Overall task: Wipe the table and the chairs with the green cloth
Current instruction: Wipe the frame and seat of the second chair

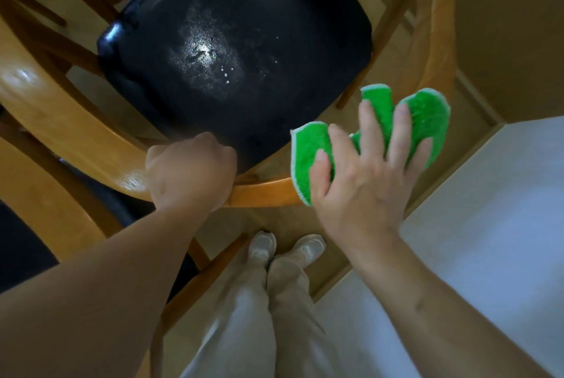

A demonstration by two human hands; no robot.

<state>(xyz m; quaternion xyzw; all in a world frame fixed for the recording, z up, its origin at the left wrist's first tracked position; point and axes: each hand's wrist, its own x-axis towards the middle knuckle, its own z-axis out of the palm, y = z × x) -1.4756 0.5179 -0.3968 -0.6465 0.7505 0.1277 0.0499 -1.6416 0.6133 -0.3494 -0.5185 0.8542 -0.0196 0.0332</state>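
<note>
I look straight down on a wooden chair with a curved back rail and a black padded seat. The seat carries a shiny wet patch and a few white crumbs near its middle. My left hand grips the curved back rail from above, fingers curled round it. My right hand holds the green cloth bunched under spread fingers, pressed against the right part of the same rail.
A second wooden chair with a dark seat stands at the left. My legs and white shoes are below the chair on a tan floor. A pale floor area lies at the right, with a wall skirting above it.
</note>
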